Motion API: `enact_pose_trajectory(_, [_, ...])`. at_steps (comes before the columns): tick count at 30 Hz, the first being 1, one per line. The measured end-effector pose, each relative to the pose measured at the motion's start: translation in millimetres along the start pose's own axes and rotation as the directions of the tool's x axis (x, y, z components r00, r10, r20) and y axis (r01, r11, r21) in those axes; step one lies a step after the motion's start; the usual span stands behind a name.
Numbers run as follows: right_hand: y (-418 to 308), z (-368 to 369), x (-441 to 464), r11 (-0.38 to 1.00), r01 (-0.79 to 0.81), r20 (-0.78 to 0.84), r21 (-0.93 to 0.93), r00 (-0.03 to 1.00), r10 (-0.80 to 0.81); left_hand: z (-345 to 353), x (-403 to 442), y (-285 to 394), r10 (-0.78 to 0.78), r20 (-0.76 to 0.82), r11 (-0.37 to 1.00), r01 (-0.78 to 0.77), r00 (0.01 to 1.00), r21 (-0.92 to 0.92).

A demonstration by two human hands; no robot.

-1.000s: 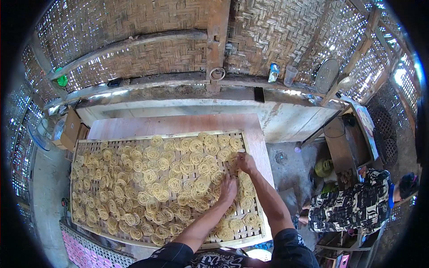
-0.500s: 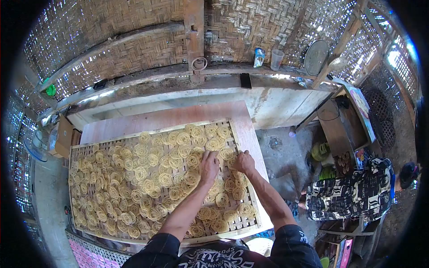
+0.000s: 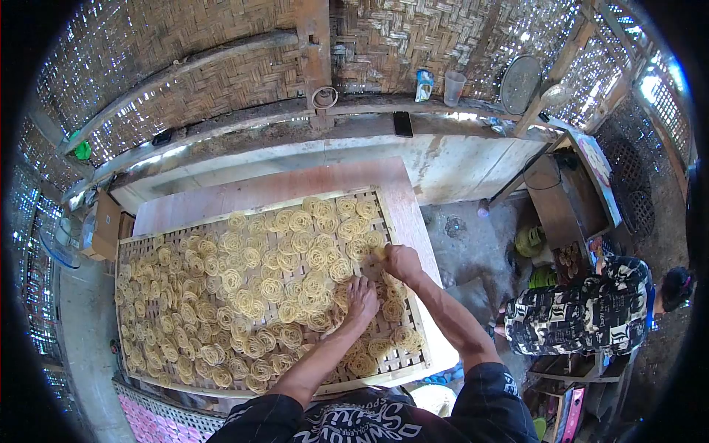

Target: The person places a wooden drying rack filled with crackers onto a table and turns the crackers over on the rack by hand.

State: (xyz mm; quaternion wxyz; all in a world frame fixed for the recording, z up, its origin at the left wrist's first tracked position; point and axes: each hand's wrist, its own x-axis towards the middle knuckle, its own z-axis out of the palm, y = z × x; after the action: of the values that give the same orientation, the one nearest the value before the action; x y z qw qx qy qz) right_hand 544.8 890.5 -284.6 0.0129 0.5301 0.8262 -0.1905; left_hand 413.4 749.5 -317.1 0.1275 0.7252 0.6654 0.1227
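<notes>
Many round noodle nests (image 3: 272,289) in pale yellow lie on a woven bamboo tray (image 3: 405,373) with a wooden frame. My right hand (image 3: 403,263) is at the tray's right side, its fingers closed on a noodle nest (image 3: 379,252) at its left edge. Lower and to the left, my left hand (image 3: 362,300) reaches down among the nests with its fingers bent. Whatever lies under those fingertips is hidden. More nests (image 3: 394,308) sit to the right of my left hand, near the frame.
The tray rests on a wooden board (image 3: 384,171). A phone (image 3: 402,124) and a plastic cup (image 3: 454,88) stand on the wall ledge. A person in a patterned shirt (image 3: 580,310) is at the right. An open cardboard box (image 3: 103,225) stands at the left.
My left hand has moved down and slightly right over the nests. My right hand has shifted slightly, and a nest now shows at its fingers. The view has tilted a little.
</notes>
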Motion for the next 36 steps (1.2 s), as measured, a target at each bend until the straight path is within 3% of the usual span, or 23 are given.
enact_pose_trajectory(1, [-2, -8, -1, 0.996, -0.007, -0.036, 0.088, 0.999, 0.01, 2, 3, 1, -0.037, 0.017, 0.999, 0.036, 0.999, 0.015])
enact_pose_trajectory(2, [-3, -14, -1, 0.949, -0.091, 0.023, 0.302, 0.996, 0.088, 5, 6, 2, -0.071, 0.002, 0.997, 0.071, 0.997, -0.031])
enact_pose_trajectory(4, [-1, -16, 0, 0.702, -0.269, 0.18, 0.659, 0.963, 0.199, 12, 13, 3, -0.134, -0.024, 0.984, 0.131, 0.991, -0.123])
enact_pose_trajectory(5, [17, 8, 8, 0.945, -0.135, -0.072, 0.298, 0.984, 0.163, 17, 19, 3, -0.141, 0.017, 0.981, 0.142, 0.99, -0.133])
enact_pose_trajectory(8, [17, 10, -30, 0.989, -0.024, -0.009, 0.149, 1.0, 0.026, 25, 28, 1, -0.178, 0.107, 0.952, 0.199, 0.978, -0.234])
enact_pose_trajectory(9, [6, 5, -43, 0.998, -0.029, 0.049, -0.063, 0.998, 0.032, 6, 25, 6, -0.203, 0.118, 0.921, 0.23, 0.972, -0.315])
enact_pose_trajectory(12, [-3, 15, -46, 0.994, -0.08, -0.045, -0.074, 0.996, 0.077, -13, 20, 7, -0.178, 0.14, 0.862, 0.223, 0.974, -0.455])
enact_pose_trajectory(16, [-18, 16, -30, 0.969, -0.214, 0.053, -0.126, 0.974, 0.222, -47, 12, 22, -0.187, 0.155, 0.787, 0.242, 0.97, -0.567])
enact_pose_trajectory(19, [-16, 15, -19, 0.975, -0.214, 0.139, -0.054, 0.965, 0.22, -90, 7, 22, -0.252, 0.157, 0.597, 0.281, 0.955, -0.751])
enact_pose_trajectory(20, [-17, 16, -20, 0.974, -0.22, 0.098, -0.062, 0.969, 0.225, -79, 11, 10, -0.218, -0.1, 0.752, 0.102, 0.971, -0.652])
enact_pose_trajectory(22, [-22, 14, -21, 0.971, -0.224, 0.016, -0.081, 0.974, 0.226, -73, 20, -13, -0.132, -0.324, 0.926, 0.0, 0.937, -0.377])
enact_pose_trajectory(26, [-26, -33, -34, 0.915, -0.298, -0.163, 0.271, 0.923, 0.349, -37, 13, -35, 0.131, -0.254, 0.954, -0.192, 0.958, -0.23])
enact_pose_trajectory(28, [-10, -32, -33, 0.747, -0.255, -0.01, 0.614, 0.944, 0.33, -23, -5, -35, 0.262, -0.209, 0.931, -0.304, 0.942, -0.203])
enact_pose_trajectory(29, [-1, -28, -34, 0.705, -0.276, 0.042, 0.653, 0.943, 0.33, -28, -13, -30, 0.31, -0.182, 0.921, -0.343, 0.933, -0.187])
enact_pose_trajectory(31, [14, -11, -39, 0.615, -0.323, 0.15, 0.719, 0.937, 0.315, -23, -28, -22, 0.253, -0.15, 0.956, -0.271, 0.956, -0.11])
enact_pose_trajectory(34, [15, 14, -62, 0.861, -0.335, -0.033, 0.382, 0.926, 0.375, -15, -30, -26, 0.231, -0.167, 0.968, -0.243, 0.959, -0.056])
enact_pose_trajectory(36, [5, 30, -85, 0.874, -0.238, -0.125, 0.423, 0.94, 0.317, -11, -29, -25, 0.275, -0.154, 0.961, -0.276, 0.949, 0.017])
